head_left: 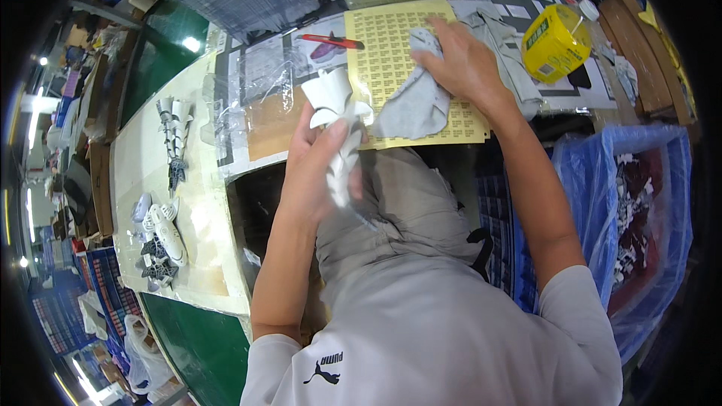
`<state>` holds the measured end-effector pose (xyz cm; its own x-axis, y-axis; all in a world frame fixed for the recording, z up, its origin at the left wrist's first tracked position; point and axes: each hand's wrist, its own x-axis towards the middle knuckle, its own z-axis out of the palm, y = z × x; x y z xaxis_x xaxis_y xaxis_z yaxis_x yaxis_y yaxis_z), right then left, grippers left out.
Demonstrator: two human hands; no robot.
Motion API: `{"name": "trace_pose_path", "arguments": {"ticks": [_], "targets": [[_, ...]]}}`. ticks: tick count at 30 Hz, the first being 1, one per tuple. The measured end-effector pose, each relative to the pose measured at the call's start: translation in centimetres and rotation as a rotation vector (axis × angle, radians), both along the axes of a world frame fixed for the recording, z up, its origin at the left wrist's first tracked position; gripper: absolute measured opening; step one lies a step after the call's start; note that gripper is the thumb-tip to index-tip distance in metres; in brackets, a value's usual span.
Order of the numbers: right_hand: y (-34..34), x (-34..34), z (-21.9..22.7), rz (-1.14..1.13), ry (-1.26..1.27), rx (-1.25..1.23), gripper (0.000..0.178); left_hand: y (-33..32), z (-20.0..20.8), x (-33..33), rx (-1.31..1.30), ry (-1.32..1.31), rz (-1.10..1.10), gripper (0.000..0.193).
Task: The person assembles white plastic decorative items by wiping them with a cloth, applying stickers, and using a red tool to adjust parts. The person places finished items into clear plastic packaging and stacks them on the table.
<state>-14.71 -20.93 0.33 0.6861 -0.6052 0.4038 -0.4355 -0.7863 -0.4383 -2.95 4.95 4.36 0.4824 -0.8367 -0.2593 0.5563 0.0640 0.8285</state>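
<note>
One white, jointed, tapering plastic figure (328, 95) is pinched between the thumb and fingers of the left hand (310, 152), partly above grey trousers (410, 195). At two o'clock from it, the right hand (464, 62) rests, fingers parted, on a crumpled grey cloth (416, 109); whether they grip it cannot be told. Handling appears midway: the figure is not set down, while similar white-and-dark jointed pieces (175, 131) lie at nine o'clock, their stage unclear. At four o'clock, a translucent blue plastic bag (583, 203) holds white and dark bits; at two, a yellow plastic jug (555, 45) hides its contents.
</note>
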Motion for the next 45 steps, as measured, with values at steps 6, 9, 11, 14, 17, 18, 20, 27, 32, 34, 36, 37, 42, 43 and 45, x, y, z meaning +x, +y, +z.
{"name": "trace_pose_path", "arguments": {"ticks": [6, 9, 11, 14, 17, 18, 20, 27, 32, 34, 36, 37, 42, 43, 45], "targets": [[2.2, -0.4, 3.4, 0.204, -0.217, 0.494, 0.031, -0.6, -1.4, 0.3, -0.202, 0.043, -0.039, 0.049], [7.1, -0.3, 5.6, 0.332, -0.516, 0.624, 0.026, -0.7, -1.9, 0.0, -0.217, 0.148, -0.156, 0.055], [10.0, 0.7, 5.7, 0.39, -0.569, 0.43, 0.024, -1.0, -2.5, -0.7, -0.174, 0.179, -0.115, 0.059], [15.7, 0.5, 4.5, 0.425, -0.388, 0.245, 0.027, -0.5, -3.9, -1.2, -0.272, 0.451, 0.079, 0.057], [21.6, -1.9, 3.7, 0.598, -0.354, 0.391, 0.023, 1.8, -4.6, 0.1, -0.494, 0.482, 0.017, 0.047], [23.3, -2.8, 3.6, 0.635, -0.323, 0.396, 0.024, 2.7, -4.6, 0.7, -0.655, 0.442, -0.105, 0.044], [24.4, -3.3, 3.6, 0.648, -0.32, 0.323, 0.024, 4.5, -4.2, 0.6, -0.531, 0.412, 0.012, 0.042], [23.2, -0.6, 5.7, 0.449, -0.614, 0.244, 0.013, 7.7, 1.1, -3.7, -0.432, 0.114, 0.325, 0.053], [26.4, -1.8, 5.6, 0.625, -0.468, 0.046, 0.014, 9.0, 1.5, -4.5, -0.471, -0.035, 0.331, 0.056], [26.2, -2.9, 4.9, 0.594, -0.362, 0.322, 0.012, 9.4, 0.4, -4.4, -0.358, 0.204, 0.301, 0.052], [25.4, -4.1, 4.1, 0.583, -0.283, 0.603, 0.012, 9.5, -0.5, -4.2, -0.397, 0.276, 0.342, 0.052], [24.8, -4.8, 3.9, 0.63, -0.169, 0.773, 0.016, 9.9, -0.6, -3.5, -0.435, 0.232, 0.292, 0.053], [20.6, -7.7, 5.2, 0.747, -0.003, 0.496, 0.018, 12.3, 2.8, 3.6, -0.263, -0.19, 0.505, 0.058], [18.7, -8.1, 6.2, 0.594, -0.016, 0.614, 0.018, 12.8, 3.9, 6.2, -0.093, -0.347, 0.618, 0.06], [14.2, -7.3, 7.7, 0.389, -0.137, 0.748, 0.019, 13.9, 5.9, 12.4, 0.137, -0.679, 0.707, 0.066]]}}
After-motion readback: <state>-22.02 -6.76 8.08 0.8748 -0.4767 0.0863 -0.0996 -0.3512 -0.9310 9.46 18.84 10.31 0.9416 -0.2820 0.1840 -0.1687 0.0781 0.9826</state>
